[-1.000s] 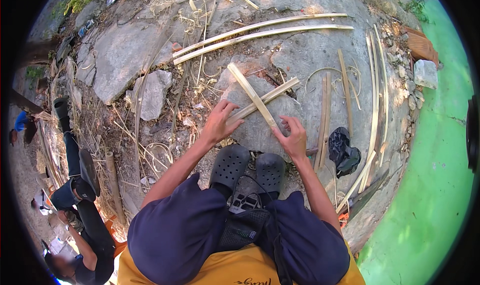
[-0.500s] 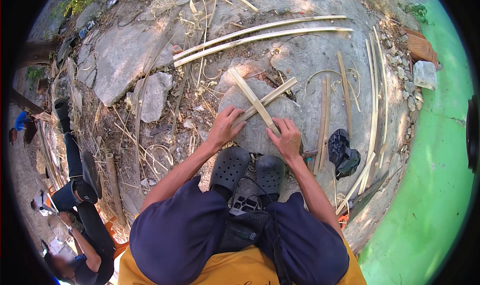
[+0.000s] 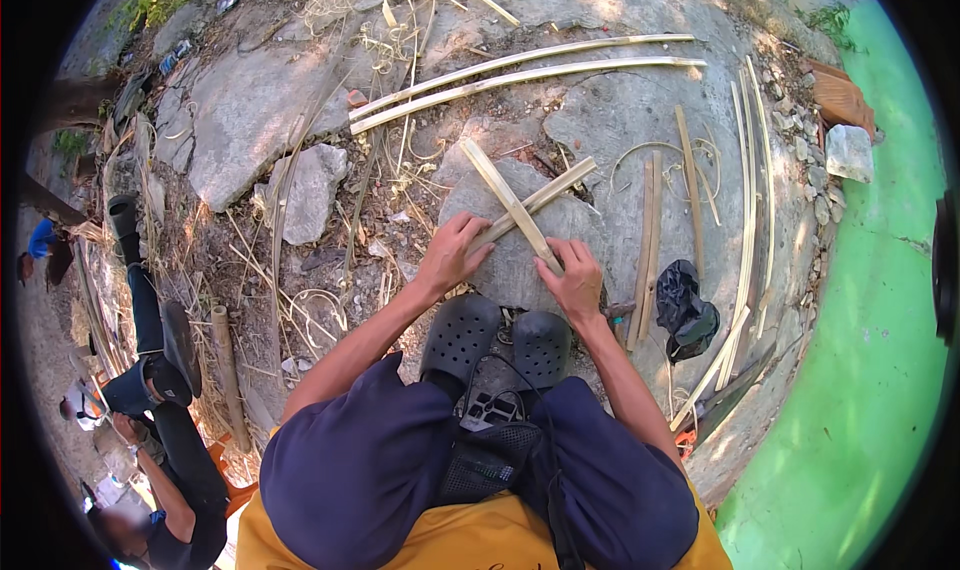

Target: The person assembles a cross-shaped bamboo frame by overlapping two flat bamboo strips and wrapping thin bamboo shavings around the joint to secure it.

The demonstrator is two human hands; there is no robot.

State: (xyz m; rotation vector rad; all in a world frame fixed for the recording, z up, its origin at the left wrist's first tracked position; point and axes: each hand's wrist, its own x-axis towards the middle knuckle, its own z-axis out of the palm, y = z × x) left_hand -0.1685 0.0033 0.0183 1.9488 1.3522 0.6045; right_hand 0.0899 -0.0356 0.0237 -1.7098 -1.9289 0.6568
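Note:
Two short pale bamboo strips cross in an X over a flat stone slab [image 3: 510, 285] in front of my feet. My left hand [image 3: 450, 257] has its fingers closed on the near left end of the lower bamboo strip [image 3: 570, 177], which slants up to the right. On the near end of the upper bamboo strip [image 3: 490, 175], which slants up to the left and lies over the other, the thumb and fingers of my right hand [image 3: 575, 280] are closed. Part of the lower strip is hidden beneath the upper one. My dark clogs [image 3: 460, 332] stand just behind the strips.
Two long pale strips [image 3: 530, 70] lie beyond the crossing. More strips [image 3: 746, 220] and a black plastic bag [image 3: 687, 310] lie at the right, near a green surface [image 3: 850, 370]. Cracked concrete, rubble and shavings [image 3: 385, 40] spread leftward. Another person [image 3: 180, 480] sits at far left.

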